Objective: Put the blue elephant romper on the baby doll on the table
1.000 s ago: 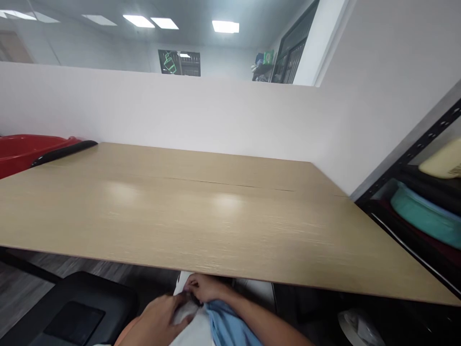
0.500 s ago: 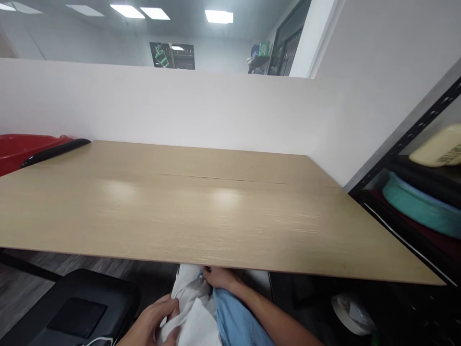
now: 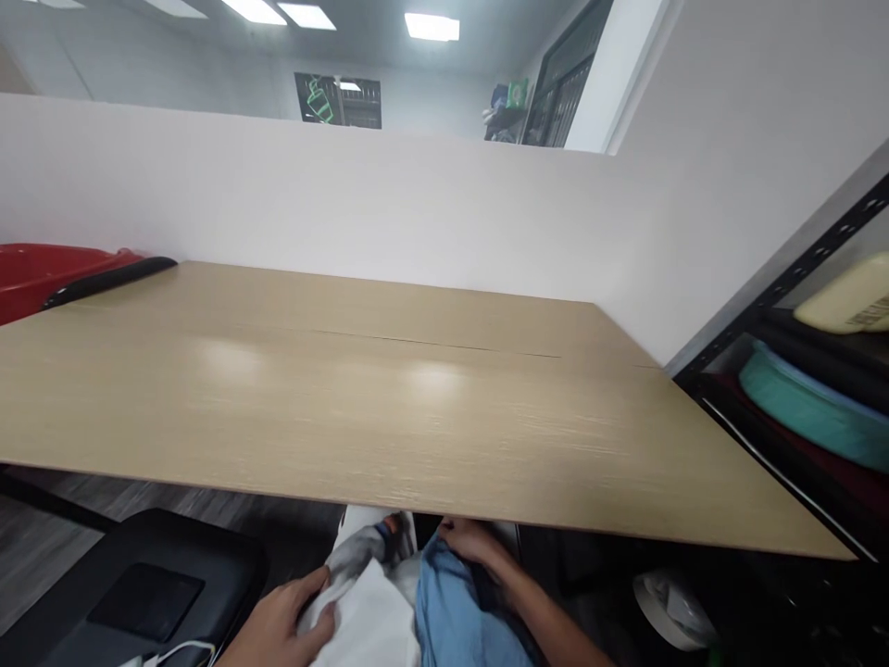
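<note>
Below the near edge of the wooden table [image 3: 389, 408], my left hand [image 3: 281, 621] grips a white cloth [image 3: 368, 621] bunched on my lap. Beside it on the right lies a light blue cloth [image 3: 451, 621]. My right hand [image 3: 472, 542] rests at the top of that blue cloth, close under the table edge, with its fingers curled on the fabric. Both hands are low in the view and partly cut off by the frame's bottom edge.
A red tub [image 3: 42, 278] with a black rim stands at the table's far left. A black metal shelf [image 3: 784, 306] on the right holds a teal folded item [image 3: 806, 408] and a yellow one [image 3: 847, 301]. A black seat [image 3: 139, 588] is lower left. A white partition [image 3: 347, 204] backs the table.
My hands have drawn apart: the left slid down and left with the white cloth, the right moved right on the blue cloth. The view has shifted slightly.
</note>
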A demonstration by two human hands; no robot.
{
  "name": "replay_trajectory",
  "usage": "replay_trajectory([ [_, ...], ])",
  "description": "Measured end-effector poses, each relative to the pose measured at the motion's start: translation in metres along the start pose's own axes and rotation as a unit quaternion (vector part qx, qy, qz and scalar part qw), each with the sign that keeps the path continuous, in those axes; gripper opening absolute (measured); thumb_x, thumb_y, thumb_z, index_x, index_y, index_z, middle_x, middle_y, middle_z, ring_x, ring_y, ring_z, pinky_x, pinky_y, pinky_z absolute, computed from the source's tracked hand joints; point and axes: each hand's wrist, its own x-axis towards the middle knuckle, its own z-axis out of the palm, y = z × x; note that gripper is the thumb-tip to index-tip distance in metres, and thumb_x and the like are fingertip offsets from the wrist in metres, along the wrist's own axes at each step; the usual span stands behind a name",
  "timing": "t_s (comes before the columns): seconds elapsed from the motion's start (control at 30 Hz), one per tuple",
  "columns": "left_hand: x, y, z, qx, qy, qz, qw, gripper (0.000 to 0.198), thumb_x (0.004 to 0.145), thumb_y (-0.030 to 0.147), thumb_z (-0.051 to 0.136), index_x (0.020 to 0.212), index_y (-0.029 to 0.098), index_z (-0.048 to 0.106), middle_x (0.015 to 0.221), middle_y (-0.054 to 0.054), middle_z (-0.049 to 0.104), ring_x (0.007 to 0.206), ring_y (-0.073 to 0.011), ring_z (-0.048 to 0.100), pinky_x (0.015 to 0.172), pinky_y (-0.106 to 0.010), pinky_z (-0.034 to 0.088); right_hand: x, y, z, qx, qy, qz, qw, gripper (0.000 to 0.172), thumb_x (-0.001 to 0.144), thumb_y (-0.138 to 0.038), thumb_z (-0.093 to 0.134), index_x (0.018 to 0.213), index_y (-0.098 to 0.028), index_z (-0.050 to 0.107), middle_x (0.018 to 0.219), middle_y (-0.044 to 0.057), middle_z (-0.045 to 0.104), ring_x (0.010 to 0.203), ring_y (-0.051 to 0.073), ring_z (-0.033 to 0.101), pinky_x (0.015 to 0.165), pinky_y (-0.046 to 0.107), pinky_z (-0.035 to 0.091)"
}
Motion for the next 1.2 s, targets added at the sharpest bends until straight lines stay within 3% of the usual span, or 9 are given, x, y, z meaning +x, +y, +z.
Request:
replay_trajectory([
  [0.17, 0.000, 0.012, -0.001, 0.066, 0.004, -0.061, 0.996, 0.069, 0.091, 0.056, 0.046, 0.136, 0.012, 0.071, 0.135, -0.018, 0.077, 0.130, -0.0382, 0.071, 0.112, -0.047, 0.052, -0.030, 0.017, -0.017, 0.025, 0.022, -0.031, 0.999, 0.034, 0.104, -0.028, 0.046, 0.100, -0.017, 0.078, 0.113, 0.011, 0.082, 0.115, 0.027, 0.074, 0.097, 0.032, 0.054],
  [0.27, -0.002, 0.012, 0.000, 0.074, -0.001, -0.082, 0.994, 0.070, 0.094, 0.057, 0.040, 0.139, 0.011, 0.068, 0.133, -0.020, 0.077, 0.127, -0.0381, 0.073, 0.110, -0.048, 0.052, -0.061, 0.038, -0.026, -0.005, 0.064, -0.028, 0.998, 0.037, 0.105, -0.038, 0.046, 0.112, -0.018, 0.076, 0.124, 0.016, 0.079, 0.123, 0.032, 0.071, 0.107, 0.040, 0.050],
  [0.37, -0.002, 0.009, -0.001, 0.070, -0.001, -0.089, 0.994, 0.068, 0.096, 0.059, 0.038, 0.137, 0.013, 0.068, 0.131, -0.020, 0.079, 0.124, -0.0375, 0.074, 0.107, -0.046, 0.054, -0.099, 0.060, -0.028, -0.120, 0.100, 0.022, 0.987, 0.036, 0.104, -0.044, 0.049, 0.108, -0.020, 0.075, 0.112, 0.018, 0.080, 0.108, 0.035, 0.076, 0.095, 0.041, 0.053],
  [0.5, 0.002, 0.004, -0.001, 0.069, 0.020, -0.087, 0.994, 0.070, 0.096, 0.061, 0.041, 0.136, 0.012, 0.070, 0.134, -0.022, 0.077, 0.127, -0.0389, 0.073, 0.109, -0.046, 0.054, -0.137, 0.069, -0.012, -0.182, 0.072, 0.097, 0.976, 0.037, 0.104, -0.044, 0.051, 0.119, -0.022, 0.077, 0.103, 0.019, 0.082, 0.095, 0.038, 0.080, 0.078, 0.041, 0.054],
  [0.7, 0.007, -0.001, 0.000, 0.066, 0.025, -0.072, 0.995, 0.067, 0.097, 0.061, 0.044, 0.132, 0.011, 0.072, 0.130, -0.022, 0.079, 0.126, -0.0396, 0.074, 0.109, -0.047, 0.055, -0.143, 0.062, 0.015, -0.184, 0.076, 0.139, 0.970, 0.053, 0.106, -0.037, 0.044, 0.146, -0.008, 0.063, 0.108, 0.026, 0.081, 0.099, 0.039, 0.081, 0.077, 0.042, 0.055],
  [0.93, 0.013, -0.011, 0.002, 0.081, 0.017, -0.081, 0.993, 0.067, 0.098, 0.060, 0.043, 0.135, 0.011, 0.070, 0.132, -0.022, 0.078, 0.128, -0.0386, 0.073, 0.108, -0.044, 0.055, -0.126, 0.086, 0.026, -0.092, 0.156, 0.081, 0.980, 0.035, 0.104, -0.042, 0.049, 0.115, -0.020, 0.074, 0.087, 0.012, 0.080, 0.087, 0.034, 0.080, 0.070, 0.035, 0.048],
  [1.07, 0.014, -0.014, 0.003, 0.086, 0.008, -0.086, 0.993, 0.068, 0.098, 0.060, 0.041, 0.136, 0.010, 0.070, 0.133, -0.022, 0.078, 0.128, -0.0398, 0.072, 0.108, -0.046, 0.055, -0.120, 0.085, 0.029, 0.016, 0.221, 0.021, 0.975, 0.031, 0.096, -0.040, 0.051, 0.099, -0.023, 0.076, 0.078, 0.006, 0.075, 0.073, 0.027, 0.074, 0.067, 0.033, 0.046],
  [1.2, 0.015, -0.013, 0.001, 0.089, 0.011, -0.087, 0.992, 0.068, 0.097, 0.060, 0.042, 0.134, 0.011, 0.071, 0.131, -0.022, 0.078, 0.127, -0.0410, 0.073, 0.108, -0.047, 0.056, -0.112, 0.084, 0.033, 0.112, 0.212, 0.010, 0.971, 0.022, 0.081, -0.037, 0.057, 0.083, -0.022, 0.074, 0.075, 0.005, 0.070, 0.070, 0.024, 0.068, 0.065, 0.031, 0.046],
])
